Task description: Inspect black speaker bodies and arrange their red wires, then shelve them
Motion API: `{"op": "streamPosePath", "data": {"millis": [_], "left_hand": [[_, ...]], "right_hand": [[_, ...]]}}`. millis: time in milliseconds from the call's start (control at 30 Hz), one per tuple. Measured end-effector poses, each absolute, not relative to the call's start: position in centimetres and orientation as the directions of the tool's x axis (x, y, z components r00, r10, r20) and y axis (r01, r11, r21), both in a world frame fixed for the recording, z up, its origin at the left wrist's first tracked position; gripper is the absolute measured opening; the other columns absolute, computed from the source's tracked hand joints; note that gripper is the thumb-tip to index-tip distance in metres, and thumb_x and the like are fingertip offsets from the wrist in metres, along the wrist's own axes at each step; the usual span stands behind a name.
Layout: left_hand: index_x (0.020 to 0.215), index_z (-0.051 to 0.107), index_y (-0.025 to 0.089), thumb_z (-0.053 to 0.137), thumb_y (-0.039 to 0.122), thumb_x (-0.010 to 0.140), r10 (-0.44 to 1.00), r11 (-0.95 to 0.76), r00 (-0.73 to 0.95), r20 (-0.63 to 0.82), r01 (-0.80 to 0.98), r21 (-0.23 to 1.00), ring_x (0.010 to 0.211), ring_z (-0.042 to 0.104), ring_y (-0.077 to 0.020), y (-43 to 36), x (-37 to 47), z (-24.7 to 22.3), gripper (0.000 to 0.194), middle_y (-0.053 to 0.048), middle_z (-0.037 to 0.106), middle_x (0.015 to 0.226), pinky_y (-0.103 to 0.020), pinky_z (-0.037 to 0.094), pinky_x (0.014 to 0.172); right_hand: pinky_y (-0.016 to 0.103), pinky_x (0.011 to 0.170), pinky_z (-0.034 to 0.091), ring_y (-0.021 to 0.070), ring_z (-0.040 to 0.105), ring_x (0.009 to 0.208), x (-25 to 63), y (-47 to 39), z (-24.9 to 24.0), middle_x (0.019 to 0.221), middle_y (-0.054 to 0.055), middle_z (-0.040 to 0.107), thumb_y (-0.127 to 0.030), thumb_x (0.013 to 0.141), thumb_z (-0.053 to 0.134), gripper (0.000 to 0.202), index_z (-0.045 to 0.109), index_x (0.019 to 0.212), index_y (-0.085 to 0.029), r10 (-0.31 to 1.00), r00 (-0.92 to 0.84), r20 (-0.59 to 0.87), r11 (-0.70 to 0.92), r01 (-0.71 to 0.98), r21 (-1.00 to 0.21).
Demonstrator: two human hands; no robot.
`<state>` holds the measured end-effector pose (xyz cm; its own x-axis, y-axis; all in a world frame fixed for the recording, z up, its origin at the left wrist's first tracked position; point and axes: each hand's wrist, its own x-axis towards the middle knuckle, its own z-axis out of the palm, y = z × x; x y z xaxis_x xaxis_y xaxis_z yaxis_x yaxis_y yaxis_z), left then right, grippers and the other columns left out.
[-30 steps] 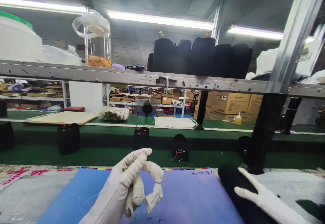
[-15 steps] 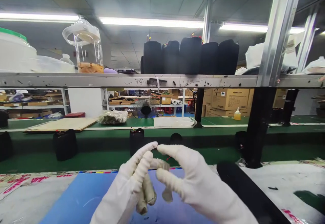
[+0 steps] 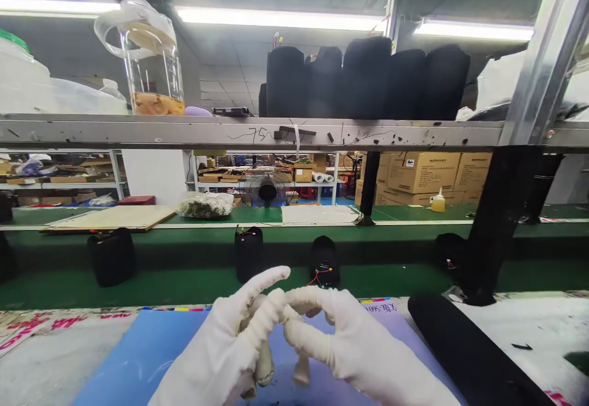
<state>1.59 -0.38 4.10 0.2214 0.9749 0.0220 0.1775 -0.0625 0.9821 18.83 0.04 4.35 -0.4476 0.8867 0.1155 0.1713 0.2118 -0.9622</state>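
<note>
Both my hands wear white gloves and meet at the lower middle of the head view. My left hand [image 3: 234, 335] has its index finger stretched out and its other fingers bent downward, with stained fingertips. At its thumb tip, the thumb and index finger of my right hand [image 3: 343, 335] close together. Whatever lies in that pinch is hidden or too small to name. Under the hands lies a blue sheet [image 3: 151, 344] on the bench. A long black padded piece [image 3: 455, 344] rests to the right of my right hand.
Beyond the bench runs a green conveyor belt [image 3: 179, 271] carrying black wrapped packs, one a black pack with red wires [image 3: 324, 259]. A metal shelf [image 3: 207, 131] crosses above, holding more black packs [image 3: 368, 78] and a clear jug [image 3: 154, 68]. A black-wrapped post [image 3: 499, 228] stands at right.
My right hand's index finger and thumb have closed in from apart onto my left thumb tip. A pale strip seen between the hands is now hidden. The view has shifted slightly.
</note>
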Motion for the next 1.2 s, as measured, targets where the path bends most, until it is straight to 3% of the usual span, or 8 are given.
{"op": "streamPosePath", "data": {"millis": [200, 367, 667, 800, 933, 1000, 1100, 1200], "left_hand": [[0.149, 0.034, 0.027, 0.047, 0.072, 0.083, 0.917, -0.053, 0.397, -0.044, 0.229, 0.972, 0.045, 0.037, -0.0092, -1.0, 1.6, 4.2, 0.081, 0.008, 0.043, 0.046, -0.017, 0.032, 0.044], [0.152, 0.026, 0.028, 0.047, 0.067, 0.087, 0.857, 0.045, 0.490, -0.159, 0.236, 0.971, 0.043, 0.030, -0.0082, -0.8, 1.2, 4.3, 0.079, 0.009, 0.038, 0.046, -0.014, 0.021, 0.040], [0.147, 0.038, 0.035, 0.060, 0.065, 0.081, 0.901, -0.017, 0.433, -0.008, 0.054, 0.998, 0.044, 0.049, -0.0062, -1.0, 0.9, 4.3, 0.076, -0.005, 0.072, 0.099, -0.017, 0.039, 0.043], [0.150, 0.026, 0.039, 0.053, 0.068, 0.083, 0.875, -0.038, 0.483, -0.001, 0.070, 0.997, 0.039, 0.042, -0.0006, -1.3, 0.7, 4.4, 0.079, -0.004, 0.071, 0.101, -0.014, 0.033, 0.041], [0.146, 0.039, 0.039, 0.058, 0.068, 0.080, 0.868, -0.130, 0.497, 0.000, 0.227, 0.965, 0.073, 0.062, -0.0129, -1.4, 1.0, 4.0, 0.075, -0.003, 0.073, 0.105, -0.027, 0.053, 0.080], [0.144, 0.041, 0.040, 0.058, 0.068, 0.080, 0.845, -0.182, 0.533, 0.044, 0.208, 0.961, 0.110, 0.062, -0.0225, -1.2, 1.2, 3.6, 0.072, -0.003, 0.071, 0.118, -0.042, 0.034, 0.112], [0.145, 0.037, 0.042, 0.058, 0.063, 0.084, 0.784, -0.189, 0.614, 0.093, 0.093, 0.978, 0.128, 0.053, -0.0264, -0.7, 1.4, 2.8, 0.068, -0.001, 0.064, 0.133, -0.050, 0.018, 0.118], [0.151, 0.025, 0.035, 0.059, 0.056, 0.087, 0.696, -0.199, 0.696, 0.175, -0.048, 0.979, 0.114, 0.063, -0.0252, -0.3, 1.4, 2.6, 0.076, -0.008, 0.060, 0.138, -0.047, 0.039, 0.107]], "right_hand": [[0.015, 0.045, 0.042, 0.0051, 0.053, 0.049, 18.8, 0.7, 2.7, 0.079, -0.002, 0.061, -0.048, 0.090, 0.059, 0.032, 0.068, 0.092, -0.017, 0.853, -0.513, 0.100, 0.209, 0.159, -0.965], [0.020, 0.071, 0.046, 0.0115, 0.056, 0.074, 18.4, 0.6, 2.1, 0.081, 0.000, 0.065, -0.034, 0.097, 0.049, 0.026, 0.069, 0.093, -0.018, 0.714, -0.535, 0.452, 0.624, 0.194, -0.757], [0.020, 0.071, 0.045, 0.0138, 0.060, 0.077, 19.2, -0.3, 4.0, 0.091, -0.004, 0.067, -0.022, 0.060, 0.090, 0.050, 0.065, 0.103, -0.024, 0.711, -0.533, 0.459, 0.694, 0.428, -0.579], [0.022, 0.063, 0.040, 0.0118, 0.054, 0.062, 20.2, -0.4, 4.3, 0.070, -0.005, 0.062, -0.028, 0.091, 0.062, 0.006, 0.066, 0.095, -0.026, 0.657, -0.568, 0.496, 0.751, 0.556, -0.357], [0.026, 0.061, 0.043, 0.0160, 0.059, 0.063, 19.6, -0.1, 2.8, 0.069, 0.001, 0.067, -0.025, 0.090, 0.057, 0.014, 0.067, 0.082, -0.021, 0.645, -0.566, 0.514, 0.735, 0.644, -0.214], [0.028, 0.060, 0.045, 0.0185, 0.062, 0.065, 18.9, 0.3, 1.5, 0.073, 0.005, 0.069, -0.023, 0.088, 0.057, 0.012, 0.069, 0.086, -0.020, 0.622, -0.553, 0.555, 0.727, 0.670, -0.148], [0.030, 0.062, 0.049, 0.0211, 0.065, 0.070, 18.4, 1.3, -0.4, 0.078, 0.007, 0.072, -0.020, 0.087, 0.057, 0.016, 0.068, 0.098, -0.022, 0.549, -0.551, 0.629, 0.746, 0.662, -0.072], [0.035, 0.070, 0.052, 0.0236, 0.066, 0.079, 18.8, 2.0, -0.9, 0.090, 0.008, 0.074, -0.021, 0.088, 0.059, 0.030, 0.061, 0.118, -0.023, 0.430, -0.531, 0.730, 0.758, 0.652, 0.028]]}}
